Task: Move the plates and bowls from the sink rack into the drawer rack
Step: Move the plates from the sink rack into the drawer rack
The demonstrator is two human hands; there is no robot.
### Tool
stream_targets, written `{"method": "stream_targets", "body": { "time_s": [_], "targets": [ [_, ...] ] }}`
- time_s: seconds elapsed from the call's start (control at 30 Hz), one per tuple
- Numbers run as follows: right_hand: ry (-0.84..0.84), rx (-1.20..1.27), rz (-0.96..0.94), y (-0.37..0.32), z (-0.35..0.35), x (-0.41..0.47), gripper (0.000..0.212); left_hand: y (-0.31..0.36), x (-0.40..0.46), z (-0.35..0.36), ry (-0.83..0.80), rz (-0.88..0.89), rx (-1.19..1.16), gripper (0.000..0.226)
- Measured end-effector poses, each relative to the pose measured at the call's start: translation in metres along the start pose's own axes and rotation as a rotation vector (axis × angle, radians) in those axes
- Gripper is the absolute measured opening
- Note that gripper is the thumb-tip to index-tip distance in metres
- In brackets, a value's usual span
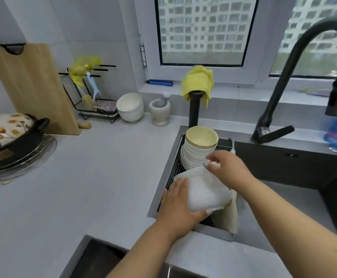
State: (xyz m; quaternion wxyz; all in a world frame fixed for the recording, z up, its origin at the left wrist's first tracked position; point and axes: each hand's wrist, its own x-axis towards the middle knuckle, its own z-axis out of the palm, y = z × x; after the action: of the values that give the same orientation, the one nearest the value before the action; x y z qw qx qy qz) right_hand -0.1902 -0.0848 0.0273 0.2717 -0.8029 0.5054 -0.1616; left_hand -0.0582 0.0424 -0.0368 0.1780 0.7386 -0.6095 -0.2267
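Both hands on the white plates (pixel 201 193), blurred, likely a small stack: my left hand (pixel 178 203) curled under the near-left edge, my right hand (pixel 227 167) pinching the far rim. Glazed, probably slick, heavy, chippable, so support from below. Bowl stack (pixel 197 151) just beyond in the sink rack (pixel 176 166), right of the worktop (pixel 103 177).

a home kitchen: a dark sink (pixel 284 169) with a black tap (pixel 296 77), a wooden chopping board (pixel 29 87) against tiled wall, stacked bowls (pixel 198 151), and flats outside the window (pixel 203 29).
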Motion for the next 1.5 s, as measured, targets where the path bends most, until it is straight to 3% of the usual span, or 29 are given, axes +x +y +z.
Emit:
{"method": "stream_targets", "body": {
  "time_s": [0.23,0.37,0.77,0.97,1.2,1.3,1.4,1.5],
  "targets": [
    [-0.304,-0.265,0.075,0.016,0.016,0.053,0.028,-0.012,0.030,0.011,-0.008,0.091,0.074,0.108],
    [-0.386,-0.306,0.091,0.021,0.018,0.062,0.031,-0.017,0.041,0.011,0.005,0.114,0.082,0.105],
    [-0.327,-0.100,-0.092,0.013,0.008,0.070,0.006,-0.022,0.048,0.010,-0.006,0.134,0.043,0.093],
    [-0.322,-0.039,-0.112,-0.002,-0.013,0.067,0.008,-0.023,0.046,0.011,0.023,0.159,-0.008,0.095],
    [-0.200,-0.010,-0.175,-0.010,-0.044,0.039,0.015,-0.018,0.043,0.009,0.017,0.148,-0.009,0.088],
    [-0.130,0.007,-0.212,-0.014,-0.057,0.025,0.018,-0.016,0.039,0.006,-0.032,0.104,-0.023,0.098],
    [-0.044,0.034,-0.263,-0.022,-0.070,0.008,0.014,-0.014,0.030,0.000,-0.039,0.064,-0.091,0.110],
    [0.014,0.037,-0.322,-0.028,-0.081,-0.011,0.015,-0.013,0.012,-0.010,0.027,0.002,-0.275,0.100]
  ]
}}
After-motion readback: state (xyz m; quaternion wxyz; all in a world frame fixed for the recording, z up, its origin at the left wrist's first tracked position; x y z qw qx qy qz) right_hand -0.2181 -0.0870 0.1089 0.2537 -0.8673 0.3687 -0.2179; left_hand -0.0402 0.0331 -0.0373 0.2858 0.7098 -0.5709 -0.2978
